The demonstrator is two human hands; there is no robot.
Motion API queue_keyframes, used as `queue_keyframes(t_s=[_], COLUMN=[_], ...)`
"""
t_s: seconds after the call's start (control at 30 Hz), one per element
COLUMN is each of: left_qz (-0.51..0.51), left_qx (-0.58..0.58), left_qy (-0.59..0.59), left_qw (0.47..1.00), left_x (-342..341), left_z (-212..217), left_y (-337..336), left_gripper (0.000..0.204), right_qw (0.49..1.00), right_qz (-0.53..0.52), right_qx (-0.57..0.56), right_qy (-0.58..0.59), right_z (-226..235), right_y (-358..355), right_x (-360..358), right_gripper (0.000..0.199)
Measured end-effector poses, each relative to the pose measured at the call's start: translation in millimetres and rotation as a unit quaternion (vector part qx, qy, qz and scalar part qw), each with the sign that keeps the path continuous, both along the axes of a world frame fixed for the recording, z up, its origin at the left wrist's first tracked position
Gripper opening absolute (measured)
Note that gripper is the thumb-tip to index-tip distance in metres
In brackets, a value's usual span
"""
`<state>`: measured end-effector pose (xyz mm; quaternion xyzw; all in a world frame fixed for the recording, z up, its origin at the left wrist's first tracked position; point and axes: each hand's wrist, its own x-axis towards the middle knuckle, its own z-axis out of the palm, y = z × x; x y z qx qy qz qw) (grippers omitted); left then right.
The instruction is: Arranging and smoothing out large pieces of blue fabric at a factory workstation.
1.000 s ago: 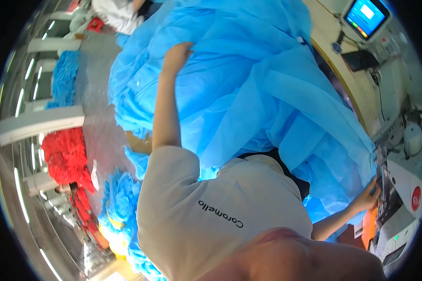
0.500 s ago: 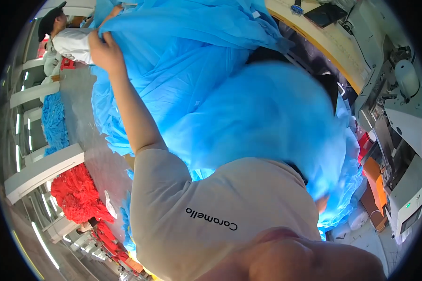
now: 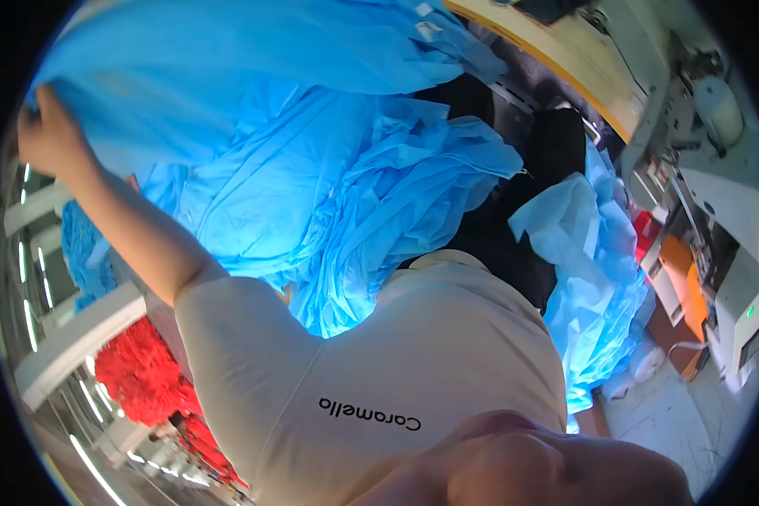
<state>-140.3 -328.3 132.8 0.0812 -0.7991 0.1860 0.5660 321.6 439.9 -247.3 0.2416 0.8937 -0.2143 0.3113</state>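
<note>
My left hand (image 3: pixel 52 135) is stretched far out to the left, its fingers closed on the edge of a thin light-blue fabric sheet (image 3: pixel 219 59). The sheet spreads from that hand across the top of the view toward the table. Below it, a crumpled pile of the same blue fabric (image 3: pixel 270 202) lies in front of me and partly over my dark-clothed legs. More blue fabric (image 3: pixel 586 261) hangs down on my right side. My right hand is out of sight.
A pale table (image 3: pixel 586 51) with a yellow edge stands at the upper right, beside a grey-white machine (image 3: pixel 725 202). An orange piece (image 3: pixel 683 282) hangs below the machine. Off to the left lie a red fabric heap (image 3: pixel 139 371) and a blue heap (image 3: pixel 84 253).
My left hand has moved outward to the left, drawing the blue sheet with it. The blurred fabric over my lap has swept away, uncovering my legs. The co-worker at upper left no longer shows.
</note>
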Motion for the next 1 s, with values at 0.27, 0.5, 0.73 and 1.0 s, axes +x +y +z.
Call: queue_keyframes(t_s=[0.27,0.5,0.73,1.0], left_qz=[-0.039,-0.179,-0.459,-0.399], left_qx=[0.085,0.193,0.232,0.397], left_qy=[-0.003,0.057,-0.543,-0.601], left_qw=[0.996,0.963,0.664,0.568], left_x=[79.9,141.7,102.8,39.7], left_z=[-3.3,14.6,-105.7,-220.9], left_y=[55.8,96.5,162.5,246.8], left_gripper=[0.04,0.036,0.052,0.02], right_qw=[0.784,0.809,0.848,0.858], right_qz=[0.181,0.18,-0.194,-0.241], right_qx=[-0.231,-0.379,-0.004,0.102], right_qy=[0.547,0.411,0.494,0.441], right_z=[48.5,41.8,52.9,41.2], right_y=[-280.2,-340.1,-92.7,-23.5], right_x=[-342.6,-419.4,-235.0,-209.1], right_gripper=[0.057,0.047,0.056,0.028])
